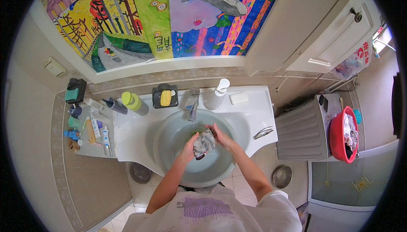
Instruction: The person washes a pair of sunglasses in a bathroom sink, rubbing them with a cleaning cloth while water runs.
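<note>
Over a large pale basin [203, 174] with water in it, a bunched grey-and-white striped cloth [204, 142] is held between both hands. My left hand [190, 147] grips its left side, fingers pointing up. My right hand [221, 136] is at the cloth's upper right, its fingers curved beside it; its exact contact is hard to see. Something small and dark red shows under the cloth's lower edge. A bit of green shows just above the left fingertips. The basin rests on the white washbasin counter [140, 149], below the faucet [192, 104].
Behind the basin stand a white pump bottle [216, 96], a yellow soap bar [165, 98] in a dark dish, a white soap bar [238, 98] and a green-capped bottle [135, 103]. Eyeglasses [263, 132] lie right. Toiletries crowd the left shelf. A red tub [337, 136] holds clothes.
</note>
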Motion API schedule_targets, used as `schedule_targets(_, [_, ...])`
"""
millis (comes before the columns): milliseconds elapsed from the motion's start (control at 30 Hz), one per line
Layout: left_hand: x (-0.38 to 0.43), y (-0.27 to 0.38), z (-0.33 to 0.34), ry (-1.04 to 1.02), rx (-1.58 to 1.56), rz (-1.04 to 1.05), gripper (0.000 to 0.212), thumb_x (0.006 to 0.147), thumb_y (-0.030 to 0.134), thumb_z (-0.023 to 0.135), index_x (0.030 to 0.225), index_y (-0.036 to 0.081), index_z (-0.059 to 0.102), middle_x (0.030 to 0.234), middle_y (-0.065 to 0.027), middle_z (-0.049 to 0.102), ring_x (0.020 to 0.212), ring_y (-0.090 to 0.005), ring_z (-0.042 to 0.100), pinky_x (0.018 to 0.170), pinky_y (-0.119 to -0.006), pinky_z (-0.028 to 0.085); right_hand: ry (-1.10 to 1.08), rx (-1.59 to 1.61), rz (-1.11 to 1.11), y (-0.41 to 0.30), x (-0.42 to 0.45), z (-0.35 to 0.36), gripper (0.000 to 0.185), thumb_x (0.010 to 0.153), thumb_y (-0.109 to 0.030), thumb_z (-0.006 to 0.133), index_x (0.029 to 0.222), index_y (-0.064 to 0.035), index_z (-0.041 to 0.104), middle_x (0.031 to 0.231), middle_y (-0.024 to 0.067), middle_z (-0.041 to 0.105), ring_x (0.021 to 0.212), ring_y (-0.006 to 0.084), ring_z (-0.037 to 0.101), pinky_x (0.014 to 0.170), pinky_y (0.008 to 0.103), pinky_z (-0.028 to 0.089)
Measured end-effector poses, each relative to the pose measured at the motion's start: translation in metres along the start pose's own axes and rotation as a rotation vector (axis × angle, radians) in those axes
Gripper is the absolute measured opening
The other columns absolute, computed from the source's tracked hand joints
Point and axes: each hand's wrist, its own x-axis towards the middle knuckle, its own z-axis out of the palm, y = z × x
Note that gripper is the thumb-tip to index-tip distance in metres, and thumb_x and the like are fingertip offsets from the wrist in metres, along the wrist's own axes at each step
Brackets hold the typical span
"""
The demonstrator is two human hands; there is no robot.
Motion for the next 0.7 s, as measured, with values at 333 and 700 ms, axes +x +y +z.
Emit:
schedule_targets(333, [0.000, 0.000, -0.027, 0.299, 0.520, 0.216, 0.026, 0.083, 0.026, 0.054, 0.101, 0.007, 0.054, 0.085, -0.0008, 0.056, 0.068, -0.0091, 0.054, 0.050, -0.025, 0.045, 0.305, 0.366, -0.011, 0.019, 0.001, 0.008, 0.023, 0.083, -0.027, 0.054, 0.092, -0.0064, 0.059, 0.075, -0.0009, 0.056, 0.062, 0.0075, 0.051, 0.057, 0.0210, 0.042])
schedule_targets(700, [0.016, -0.008, -0.021, 0.576, 0.399, 0.340, 0.022, 0.081, 0.026, 0.059, 0.093, 0.007, 0.057, 0.076, 0.0017, 0.054, 0.062, -0.0066, 0.049, 0.052, -0.021, 0.041, 0.340, -0.006, -0.148, 0.033, 0.005, 0.035, 0.034, 0.078, -0.037, 0.058, 0.087, -0.0043, 0.058, 0.076, 0.0058, 0.059, 0.068, 0.0136, 0.054, 0.059, 0.0271, 0.041])
